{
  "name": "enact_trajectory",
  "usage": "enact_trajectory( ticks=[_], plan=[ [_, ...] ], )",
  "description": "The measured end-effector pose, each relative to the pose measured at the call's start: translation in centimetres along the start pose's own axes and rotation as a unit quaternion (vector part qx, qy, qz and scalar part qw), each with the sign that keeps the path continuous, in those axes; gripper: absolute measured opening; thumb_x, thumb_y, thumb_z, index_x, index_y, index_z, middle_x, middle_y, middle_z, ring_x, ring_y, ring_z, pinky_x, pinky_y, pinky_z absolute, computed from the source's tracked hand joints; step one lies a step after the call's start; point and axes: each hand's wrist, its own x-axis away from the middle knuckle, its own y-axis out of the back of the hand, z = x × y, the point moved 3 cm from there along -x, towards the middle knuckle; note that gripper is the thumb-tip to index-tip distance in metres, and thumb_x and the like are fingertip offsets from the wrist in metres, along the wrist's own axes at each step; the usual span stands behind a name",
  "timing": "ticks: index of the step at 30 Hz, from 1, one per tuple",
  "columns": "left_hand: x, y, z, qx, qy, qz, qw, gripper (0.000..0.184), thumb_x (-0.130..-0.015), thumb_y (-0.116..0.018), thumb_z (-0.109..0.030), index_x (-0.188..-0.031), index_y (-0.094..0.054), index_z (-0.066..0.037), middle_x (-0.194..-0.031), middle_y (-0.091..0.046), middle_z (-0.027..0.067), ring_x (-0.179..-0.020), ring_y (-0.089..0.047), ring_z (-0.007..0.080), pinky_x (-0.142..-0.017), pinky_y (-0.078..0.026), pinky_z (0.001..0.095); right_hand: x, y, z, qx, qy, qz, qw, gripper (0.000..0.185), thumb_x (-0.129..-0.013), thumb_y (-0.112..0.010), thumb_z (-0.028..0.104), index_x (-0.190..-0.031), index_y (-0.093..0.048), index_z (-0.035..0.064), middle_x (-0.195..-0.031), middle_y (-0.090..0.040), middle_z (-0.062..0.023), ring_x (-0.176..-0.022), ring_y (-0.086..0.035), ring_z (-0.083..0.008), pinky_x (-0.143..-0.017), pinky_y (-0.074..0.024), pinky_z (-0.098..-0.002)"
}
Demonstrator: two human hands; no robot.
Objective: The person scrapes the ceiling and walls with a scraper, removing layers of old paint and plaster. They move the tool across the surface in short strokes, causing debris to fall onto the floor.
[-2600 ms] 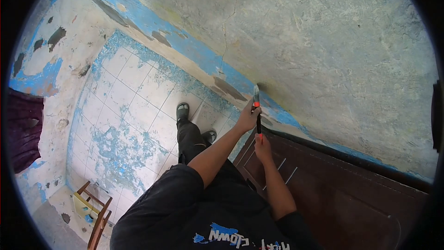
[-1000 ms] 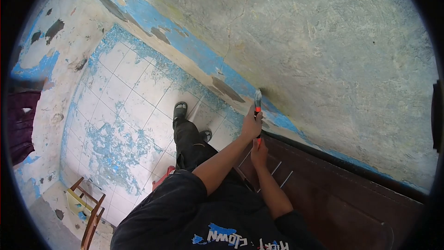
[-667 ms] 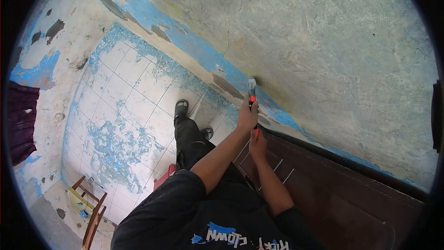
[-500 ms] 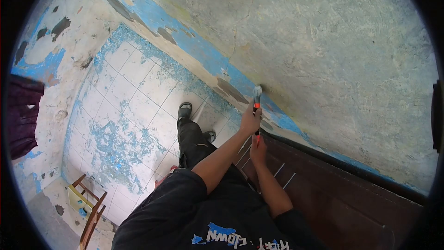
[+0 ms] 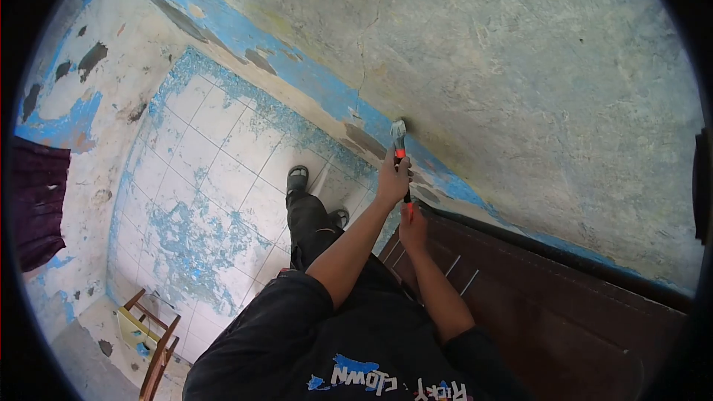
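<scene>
Both my hands are closed around a scraper [image 5: 399,132] with a black and orange handle and a grey metal head. My left hand [image 5: 391,178] grips it just below the head, while my right hand [image 5: 412,226] wraps the lower end of the handle. The head is up against the wall [image 5: 505,82], at the border between the blue paint strip [image 5: 319,78] and the bare grey plaster. The exact contact of its edge cannot be made out.
A dark brown wooden panel [image 5: 520,304] lies close to my right side, below the wall. Blue flakes cover parts of the tiled floor [image 5: 215,171] on the left. A wooden chair [image 5: 157,356] stands lower left, and a purple curtain [image 5: 38,204] hangs at the far left.
The scraper and both hands have moved a little up and left along the wall, still gripped. The view has shifted slightly too.
</scene>
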Motion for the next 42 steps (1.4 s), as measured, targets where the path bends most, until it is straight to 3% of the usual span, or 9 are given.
enact_trajectory(
  ticks=[6, 12, 15, 18, 24, 25, 33, 36, 42],
  plan=[
    [1.5, -1.3, 2.0, -0.033, -0.023, 0.071, 0.997, 0.049, -0.1, -0.05, -0.011, -0.145, -0.035, 0.001, -0.091, -0.062, 0.0116, -0.078, -0.067, 0.021, -0.07, -0.053, 0.0356, 1.3, 0.2, -4.0, -0.019, -0.03, 0.006, 0.999, 0.045, -0.102, -0.05, 0.044, -0.098, -0.058, 0.0, -0.071, -0.057, -0.0156, -0.067, -0.059, -0.0291, -0.065, -0.0456, -0.0399],
    [2.4, -1.4, 3.1, -0.048, -0.019, 0.119, 0.992, 0.048, -0.1, -0.05, -0.009, -0.145, -0.033, -0.001, -0.094, -0.062, 0.0123, -0.083, -0.066, 0.02, -0.078, -0.054, 0.0339, 1.5, 0.5, -6.4, -0.042, -0.058, 0.03, 0.997, 0.042, -0.099, -0.056, 0.044, -0.093, -0.056, 0.0024, -0.072, -0.055, -0.0143, -0.065, -0.054, -0.0271, -0.065, -0.0443, -0.0402],
    [3.6, -1.3, 0.9, -0.049, -0.024, 0.124, 0.991, 0.037, -0.101, -0.051, -0.011, -0.133, -0.041, 0.003, -0.091, -0.062, 0.0116, -0.083, -0.066, 0.019, -0.078, -0.053, 0.0332, 1.8, 1.0, -4.7, -0.07, -0.06, 0.065, 0.994, 0.044, -0.095, -0.06, 0.049, -0.095, -0.057, 0.0051, -0.073, -0.058, -0.0172, -0.069, -0.058, -0.0352, -0.067, -0.0455, -0.0429],
    [4.4, -0.4, -0.6, -0.116, -0.061, 0.135, 0.982, 0.024, -0.103, -0.051, -0.018, -0.112, -0.051, 0.004, -0.084, -0.062, 0.0105, -0.08, -0.064, 0.0175, -0.075, -0.051, 0.0324, 1.1, 0.6, -3.1, -0.093, -0.029, 0.1, 0.99, 0.044, -0.091, -0.066, 0.047, -0.093, -0.057, 0.0039, -0.074, -0.059, -0.0159, -0.069, -0.057, -0.035, -0.068, -0.0464, -0.0425],
    [6.7, 1.5, -4.2, -0.2, -0.17, 0.213, 0.941, 0.035, -0.104, -0.05, -0.024, -0.083, -0.056, 0.003, -0.074, -0.061, 0.0104, -0.07, -0.061, 0.0181, -0.066, -0.048, 0.0323, -1.4, -4.9, -2.3, -0.074, 0.012, 0.115, 0.99, 0.037, -0.084, -0.069, 0.04, -0.088, -0.066, 0.0037, -0.081, -0.068, -0.019, -0.079, -0.066, -0.0374, -0.073, -0.0496, -0.0465],
    [8.5, 0.7, -7.1, -0.179, -0.128, 0.221, 0.95, 0.041, -0.105, -0.048, -0.025, -0.076, -0.057, 0.002, -0.072, -0.06, 0.0096, -0.068, -0.058, 0.0185, -0.066, -0.047, 0.0334, -0.7, -3.4, 0.2, -0.094, -0.027, 0.117, 0.988, 0.036, -0.085, -0.066, 0.04, -0.086, -0.069, 0.0041, -0.084, -0.069, -0.0221, -0.085, -0.067, -0.0397, -0.076, -0.0499, -0.0483],
    [6.6, 1.8, -12.1, -0.259, -0.181, 0.3, 0.9, 0.037, -0.105, -0.042, -0.022, -0.08, -0.055, 0.002, -0.072, -0.054, 0.0046, -0.07, -0.051, 0.0152, -0.067, -0.042, 0.0315, -1.7, -8.2, 5.4, -0.202, -0.04, 0.005, 0.978, 0.036, -0.085, -0.065, 0.038, -0.078, -0.066, 0.0022, -0.078, -0.066, -0.0219, -0.081, -0.065, -0.0417, -0.075, -0.0493, -0.0497],
    [5.2, 3.4, -13.9, -0.287, -0.197, 0.347, 0.871, 0.035, -0.107, -0.037, -0.024, -0.089, -0.053, 0.0, -0.078, -0.056, 0.0065, -0.078, -0.055, 0.0177, -0.077, -0.045, 0.0343, -2.2, -9.7, 8.1, -0.244, -0.055, -0.04, 0.967, 0.034, -0.084, -0.066, 0.035, -0.076, -0.065, 0.0014, -0.075, -0.066, -0.0221, -0.079, -0.065, -0.0427, -0.072, -0.0494, -0.0498],
    [-0.4, 8.2, -15.7, -0.353, -0.152, 0.416, 0.824, 0.042, -0.108, -0.034, -0.03, -0.077, -0.045, -0.003, -0.071, -0.048, 0.004, -0.066, -0.045, 0.0148, -0.063, -0.04, 0.031, -5.2, -22.1, 14.1, -0.316, -0.077, -0.074, 0.943, 0.035, -0.083, -0.066, 0.033, -0.075, -0.064, -0.0015, -0.074, -0.065, -0.0247, -0.077, -0.065, -0.0443, -0.069, -0.0496, -0.049]
  ],
)
